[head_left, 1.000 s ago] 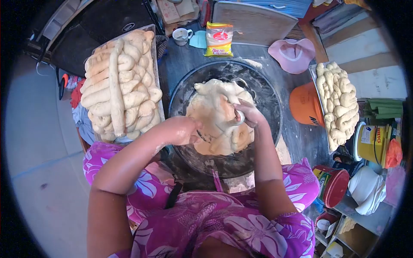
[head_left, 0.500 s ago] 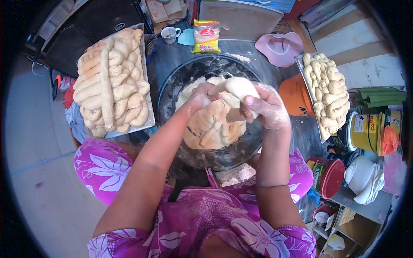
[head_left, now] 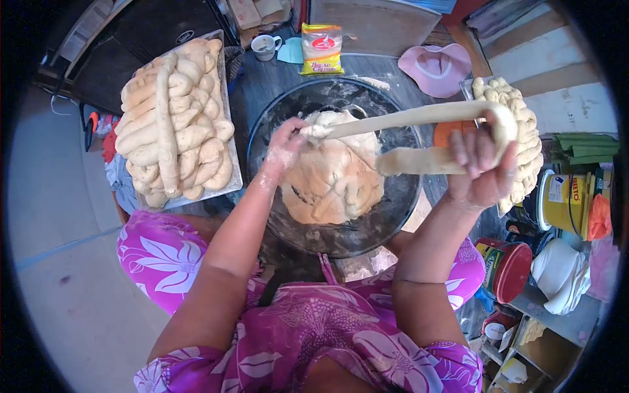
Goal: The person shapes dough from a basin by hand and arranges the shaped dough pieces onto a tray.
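A long pale strip of dough (head_left: 409, 118) stretches over the round black basin (head_left: 270, 226). Pinched at its left end is my left hand (head_left: 285, 143), with fingers closed on the dough. My right hand (head_left: 483, 167), fingers curled, holds the strip where it bends back in a loop; its free end hangs over the basin's right half. Below lies a heap of tan crumbs (head_left: 314, 196) with loose, paler stuff at its far side. Both hands and wrists look floury.
At left, a tray (head_left: 230, 171) is piled with twisted dough pieces (head_left: 141, 141); another pile of dough twists (head_left: 524, 131) stands at right by an orange bucket (head_left: 452, 131). Behind the basin are a bread crumbs bag (head_left: 322, 51), a mug (head_left: 265, 47) and a pink cap (head_left: 436, 69).
My right hand has swung out to the right, drawing the dough from a short bunch into a long looped strip. My left hand has shifted slightly left, still on its end.
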The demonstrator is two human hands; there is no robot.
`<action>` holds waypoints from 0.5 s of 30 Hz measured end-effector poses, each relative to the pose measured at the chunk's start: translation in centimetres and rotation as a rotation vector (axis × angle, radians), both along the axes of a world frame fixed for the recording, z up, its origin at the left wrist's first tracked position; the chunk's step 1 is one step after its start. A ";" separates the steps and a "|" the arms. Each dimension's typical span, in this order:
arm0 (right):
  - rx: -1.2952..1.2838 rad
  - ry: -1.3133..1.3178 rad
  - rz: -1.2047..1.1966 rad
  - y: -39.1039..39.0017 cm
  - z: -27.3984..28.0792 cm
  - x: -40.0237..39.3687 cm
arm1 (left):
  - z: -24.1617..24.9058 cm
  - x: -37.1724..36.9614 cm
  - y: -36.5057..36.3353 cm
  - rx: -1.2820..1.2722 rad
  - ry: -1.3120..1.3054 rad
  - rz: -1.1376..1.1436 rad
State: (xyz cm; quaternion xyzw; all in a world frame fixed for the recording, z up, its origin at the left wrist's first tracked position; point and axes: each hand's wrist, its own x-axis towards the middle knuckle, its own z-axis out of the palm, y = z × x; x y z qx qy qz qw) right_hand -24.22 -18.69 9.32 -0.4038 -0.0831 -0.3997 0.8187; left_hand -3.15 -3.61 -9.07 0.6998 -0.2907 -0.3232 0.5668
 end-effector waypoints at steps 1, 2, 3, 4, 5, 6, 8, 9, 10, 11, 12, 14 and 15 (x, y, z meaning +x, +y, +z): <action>-0.017 -0.074 -0.007 -0.8 0.3 -0.5 | 0.9 0.1 -0.3 -0.100 0.007 -0.012; -0.010 -0.141 -0.001 -1.6 0.6 -0.9 | 1.9 0.2 -0.4 -0.198 0.014 -0.023; 0.024 -0.131 -0.060 -2.4 0.5 -1.5 | 3.6 0.1 -0.3 -0.150 0.055 -0.044; 0.059 -0.123 -0.119 -3.3 0.4 -2.1 | 3.1 0.3 -0.3 -0.148 0.057 -0.044; 0.060 -0.124 -0.119 -4.3 -0.2 -2.5 | 2.2 0.8 -0.5 -0.287 0.299 -0.001; 0.107 -0.102 -0.226 -5.4 -1.4 -2.9 | 1.8 1.2 -0.5 -0.426 0.541 0.043; 0.233 -0.092 -0.377 -7.4 -4.3 -3.6 | 2.3 0.9 -0.7 -0.534 0.765 0.130; 0.256 -0.008 -0.472 -8.1 -5.9 -3.7 | 0.5 1.1 -0.8 -0.550 0.851 0.337; 0.280 0.082 -0.567 -8.6 -7.7 -3.5 | -1.1 1.1 -0.7 -0.560 0.934 0.549; 0.328 0.252 -0.603 -8.9 -10.1 -2.9 | -2.0 0.2 -0.2 -0.527 0.875 0.490; 0.372 0.421 -0.637 -9.3 -12.7 -2.2 | -9.9 1.0 0.9 -0.362 0.974 0.567; 0.040 0.909 -0.597 -8.9 -18.1 -0.8 | -14.1 -0.9 3.1 -0.292 0.913 0.542; -0.178 1.191 -0.444 -10.0 -24.9 -1.4 | -16.4 -1.1 4.2 -0.115 0.858 0.475</action>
